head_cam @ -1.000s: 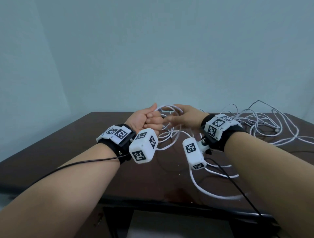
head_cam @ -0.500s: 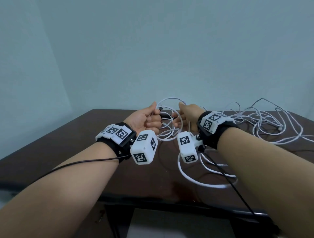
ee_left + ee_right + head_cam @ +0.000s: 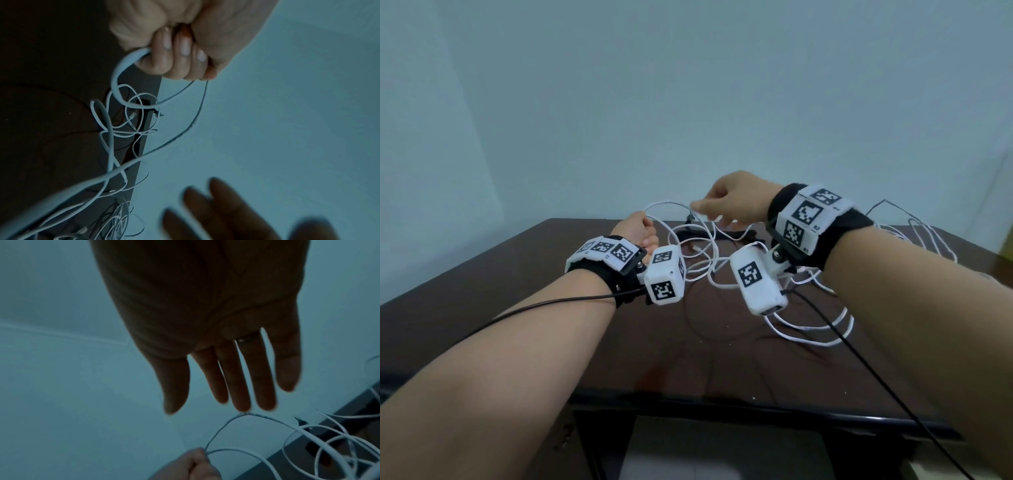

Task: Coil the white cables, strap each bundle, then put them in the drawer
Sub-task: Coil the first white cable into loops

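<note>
So the white cable (image 3: 690, 240) is clenched in the left hand (image 3: 635, 231); its loop arches rightward, just under the right hand (image 3: 736, 202) (fingers straight, nothing gripped).

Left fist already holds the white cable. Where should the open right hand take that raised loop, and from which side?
Judging from the views, best at the crest of the white cable loop, just beyond the right hand fingertips. It arches free in the air from the left hand, clear of the tangle on the table. Come from above and pinch across the strand; its thinness suits a fingertip grip.
</note>
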The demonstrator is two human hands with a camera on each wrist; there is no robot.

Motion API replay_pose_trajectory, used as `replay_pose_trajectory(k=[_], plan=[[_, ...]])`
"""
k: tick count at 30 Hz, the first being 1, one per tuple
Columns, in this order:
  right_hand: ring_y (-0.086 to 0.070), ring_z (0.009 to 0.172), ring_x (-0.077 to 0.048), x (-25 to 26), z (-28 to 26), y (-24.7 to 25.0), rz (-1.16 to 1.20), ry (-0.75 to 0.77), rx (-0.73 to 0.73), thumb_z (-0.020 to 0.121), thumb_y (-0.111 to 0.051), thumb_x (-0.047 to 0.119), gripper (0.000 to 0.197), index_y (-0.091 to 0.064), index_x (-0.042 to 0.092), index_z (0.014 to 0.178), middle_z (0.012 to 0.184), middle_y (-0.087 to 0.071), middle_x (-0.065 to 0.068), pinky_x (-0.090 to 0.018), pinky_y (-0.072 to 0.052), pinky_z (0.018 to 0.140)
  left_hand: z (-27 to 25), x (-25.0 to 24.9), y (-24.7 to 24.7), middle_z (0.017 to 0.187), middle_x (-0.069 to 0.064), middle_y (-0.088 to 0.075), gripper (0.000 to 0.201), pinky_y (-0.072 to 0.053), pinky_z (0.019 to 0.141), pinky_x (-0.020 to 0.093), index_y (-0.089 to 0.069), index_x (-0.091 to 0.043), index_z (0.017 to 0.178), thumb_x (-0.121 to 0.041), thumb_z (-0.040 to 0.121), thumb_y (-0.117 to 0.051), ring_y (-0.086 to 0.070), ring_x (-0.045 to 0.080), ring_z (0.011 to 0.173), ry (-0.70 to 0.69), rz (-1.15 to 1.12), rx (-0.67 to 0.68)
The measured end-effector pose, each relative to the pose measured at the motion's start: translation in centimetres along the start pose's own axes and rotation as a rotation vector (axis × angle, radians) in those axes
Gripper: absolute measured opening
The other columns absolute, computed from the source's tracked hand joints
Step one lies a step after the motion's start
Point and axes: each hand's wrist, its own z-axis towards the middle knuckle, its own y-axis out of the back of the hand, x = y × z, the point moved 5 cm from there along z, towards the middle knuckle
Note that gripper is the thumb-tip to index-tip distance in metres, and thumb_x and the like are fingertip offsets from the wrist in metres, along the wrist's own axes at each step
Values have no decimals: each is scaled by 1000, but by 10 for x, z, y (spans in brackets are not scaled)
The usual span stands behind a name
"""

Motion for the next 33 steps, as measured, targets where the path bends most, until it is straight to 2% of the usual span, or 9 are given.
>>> replay_pose_trajectory(k=[4,7,9,16,19,21,24,28,33], plan=[[-68,86,-19,-2,-19,-31,-436,-53,403,71,-62,68,65,-69,11,100,87,-72,0,-31,-52,80,-1,-6,9,38,-4,-25,33,-13,35,6,-31,-15,66,-16,99,-30,-19,11,21,-50,-56,-99],[-58,60,-13,-11,-25,-43,-516,-63,484,76,-75,34,36,-68,8,100,59,-61,6,-23,-48,62,-5,-6,12,39,-4,-26,30,-13,35,11,-33,-15,67,-14,96,-33,-19,10,24,-84,-35,-114],[-55,51,-9,-12,-23,-46,-413,-33,434,83,-66,15,4,-69,16,86,50,-59,6,-20,-47,54,-6,-4,11,40,-5,-26,28,-13,34,13,-35,-15,67,-14,95,-35,-20,9,27,-105,-4,-85],[-59,70,-12,4,-5,-52,-104,200,323,86,-62,39,23,-72,22,99,83,-69,-6,-36,-52,84,-14,9,-13,47,1,-52,42,-41,44,21,-46,-9,69,-30,103,-34,-51,13,41,-188,211,140],[-62,84,-15,5,-1,-46,107,247,298,93,-56,26,16,-69,20,99,95,-70,-5,-28,-48,89,-23,18,-23,80,12,-62,42,-53,55,27,-54,-3,102,-37,103,-31,-64,21,65,-113,164,332],[-63,88,-24,3,3,-43,238,261,268,95,-53,20,15,-68,17,97,98,-68,-10,-28,-48,90,-28,21,-26,75,11,-67,45,-54,52,26,-59,-3,109,-37,102,-32,-67,19,62,-77,105,379],[-54,77,-19,-8,11,-31,388,221,94,96,-52,21,17,-67,15,90,86,-62,-11,-27,-44,78,-33,23,-28,44,1,-50,48,-46,44,19,-59,-10,65,-32,102,-36,-50,12,39,-45,86,418],[-46,56,6,-25,17,-18,268,222,-144,96,-51,24,20,-66,16,86,67,-55,-2,-13,-37,62,-41,22,-34,35,-6,-28,51,-18,37,15,-44,-14,56,-37,100,-31,-25,6,26,52,13,563],[-56,58,-6,-47,21,-27,493,78,-189,97,-47,32,24,-43,17,79,73,-57,4,-22,-47,53,-43,18,-41,33,-6,-26,57,-10,37,15,-42,-15,47,-38,99,-31,-8,8,32,93,-82,664]])
